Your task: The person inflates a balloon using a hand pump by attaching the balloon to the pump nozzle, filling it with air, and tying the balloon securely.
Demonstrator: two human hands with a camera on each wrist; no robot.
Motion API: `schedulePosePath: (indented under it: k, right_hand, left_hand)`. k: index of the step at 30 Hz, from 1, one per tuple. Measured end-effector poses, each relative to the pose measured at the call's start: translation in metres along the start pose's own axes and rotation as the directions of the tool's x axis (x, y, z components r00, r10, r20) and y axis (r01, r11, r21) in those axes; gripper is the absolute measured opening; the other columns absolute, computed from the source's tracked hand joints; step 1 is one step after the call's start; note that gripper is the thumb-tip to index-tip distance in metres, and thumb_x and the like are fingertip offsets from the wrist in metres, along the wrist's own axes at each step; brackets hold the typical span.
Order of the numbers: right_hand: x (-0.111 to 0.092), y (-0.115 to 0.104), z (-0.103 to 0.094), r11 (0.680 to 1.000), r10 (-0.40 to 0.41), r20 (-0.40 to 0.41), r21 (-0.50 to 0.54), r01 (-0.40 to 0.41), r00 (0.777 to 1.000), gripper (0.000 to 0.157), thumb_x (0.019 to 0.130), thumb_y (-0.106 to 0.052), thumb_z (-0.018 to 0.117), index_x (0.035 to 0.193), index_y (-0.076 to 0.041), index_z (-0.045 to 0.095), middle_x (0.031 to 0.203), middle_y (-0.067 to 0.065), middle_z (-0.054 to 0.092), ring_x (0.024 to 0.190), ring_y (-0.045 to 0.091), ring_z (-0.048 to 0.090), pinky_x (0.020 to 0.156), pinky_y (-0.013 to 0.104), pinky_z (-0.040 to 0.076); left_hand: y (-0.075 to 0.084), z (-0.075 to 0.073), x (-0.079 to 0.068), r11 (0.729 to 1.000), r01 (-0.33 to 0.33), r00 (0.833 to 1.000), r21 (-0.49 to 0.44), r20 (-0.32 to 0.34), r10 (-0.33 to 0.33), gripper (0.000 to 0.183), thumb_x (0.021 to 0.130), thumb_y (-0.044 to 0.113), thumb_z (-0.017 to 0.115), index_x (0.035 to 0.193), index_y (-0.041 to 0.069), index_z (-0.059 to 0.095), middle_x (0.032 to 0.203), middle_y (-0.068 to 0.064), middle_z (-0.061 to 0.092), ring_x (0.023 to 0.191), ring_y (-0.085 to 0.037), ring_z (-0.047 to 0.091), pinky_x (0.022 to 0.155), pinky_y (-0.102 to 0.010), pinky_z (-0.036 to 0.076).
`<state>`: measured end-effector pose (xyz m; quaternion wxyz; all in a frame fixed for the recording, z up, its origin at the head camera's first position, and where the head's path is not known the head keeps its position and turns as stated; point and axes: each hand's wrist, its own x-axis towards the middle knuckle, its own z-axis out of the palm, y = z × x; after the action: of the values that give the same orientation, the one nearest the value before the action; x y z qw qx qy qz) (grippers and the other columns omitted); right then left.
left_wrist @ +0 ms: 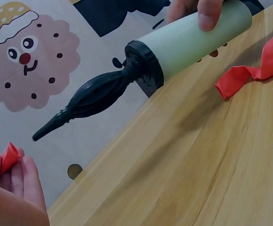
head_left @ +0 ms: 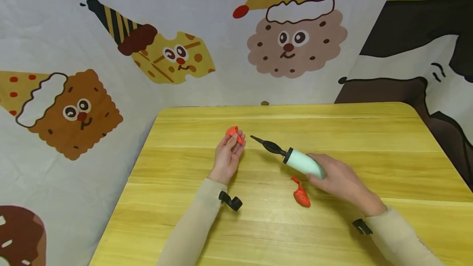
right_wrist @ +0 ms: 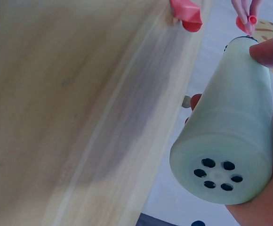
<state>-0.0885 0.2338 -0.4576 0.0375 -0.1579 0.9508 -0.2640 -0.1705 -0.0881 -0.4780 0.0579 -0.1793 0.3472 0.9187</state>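
Note:
In the head view my left hand [head_left: 226, 160] pinches a limp red balloon [head_left: 232, 131] between thumb and fingers, above the table. The balloon's open neck [left_wrist: 11, 153] shows in the left wrist view, facing the pump. My right hand [head_left: 338, 177] grips a pale green balloon pump [head_left: 301, 162] round its body, held tilted over the table. Its black nozzle [left_wrist: 101, 94] points at the left hand, a small gap short of the balloon. A second deflated red balloon [head_left: 301, 195] lies on the table, below the pump. Round holes mark the pump's end [right_wrist: 219, 174] in the right wrist view.
The wooden table [head_left: 177, 225] spans the space under both hands. Behind it hangs a pale cloth [head_left: 229, 85] printed with cartoon biscuits and cheese, meeting the table's far edge. Black wrist mounts [head_left: 230, 201] sit on both sleeves.

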Motion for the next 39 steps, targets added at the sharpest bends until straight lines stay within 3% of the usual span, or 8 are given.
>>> schedulePosePath:
  k: [9, 18, 31, 39]
  right_hand:
    - [-0.001, -0.011, 0.003, 0.999, -0.031, 0.005, -0.023, 0.031, 1.0, 0.06, 0.087, -0.027, 0.079, 0.141, -0.008, 0.06, 0.126, 0.014, 0.068, 0.092, 0.025, 0.064, 0.072, 0.045, 0.055]
    - [0.003, -0.016, 0.01, 0.999, -0.049, 0.007, -0.012, 0.05, 0.999, 0.06, 0.088, -0.028, 0.078, 0.141, -0.008, 0.059, 0.123, 0.011, 0.068, 0.089, 0.02, 0.062, 0.069, 0.038, 0.052]
    - [0.008, -0.026, 0.014, 0.999, -0.044, -0.027, -0.01, 0.044, 0.999, 0.062, 0.089, -0.03, 0.077, 0.143, -0.006, 0.058, 0.125, 0.013, 0.068, 0.089, 0.021, 0.062, 0.067, 0.038, 0.052]
    - [0.01, -0.032, 0.016, 0.999, -0.039, -0.027, 0.021, 0.04, 0.999, 0.064, 0.091, -0.03, 0.078, 0.144, -0.004, 0.055, 0.128, 0.017, 0.066, 0.093, 0.025, 0.064, 0.071, 0.044, 0.056]
  left_hand:
    - [-0.002, 0.004, -0.002, 0.999, -0.035, 0.999, 0.02, -0.004, 0.035, 0.028, 0.104, 0.004, 0.061, 0.132, 0.003, 0.062, 0.144, -0.022, 0.058, 0.111, -0.022, 0.072, 0.097, -0.032, 0.056]
    - [-0.007, 0.004, -0.003, 0.995, -0.08, 0.997, 0.052, 0.024, 0.079, 0.026, 0.103, 0.004, 0.063, 0.129, 0.0, 0.064, 0.121, -0.014, 0.073, 0.104, -0.019, 0.073, 0.091, -0.03, 0.058]
    - [-0.015, 0.006, -0.004, 0.994, -0.102, 0.993, 0.05, 0.062, 0.099, 0.027, 0.103, 0.001, 0.061, 0.13, 0.004, 0.057, 0.128, -0.017, 0.069, 0.114, -0.022, 0.07, 0.096, -0.031, 0.056]
    - [-0.019, 0.009, -0.007, 0.989, -0.129, 0.988, 0.066, 0.089, 0.123, 0.038, 0.104, -0.003, 0.056, 0.142, 0.0, 0.052, 0.134, -0.021, 0.065, 0.122, -0.025, 0.066, 0.105, -0.033, 0.051]
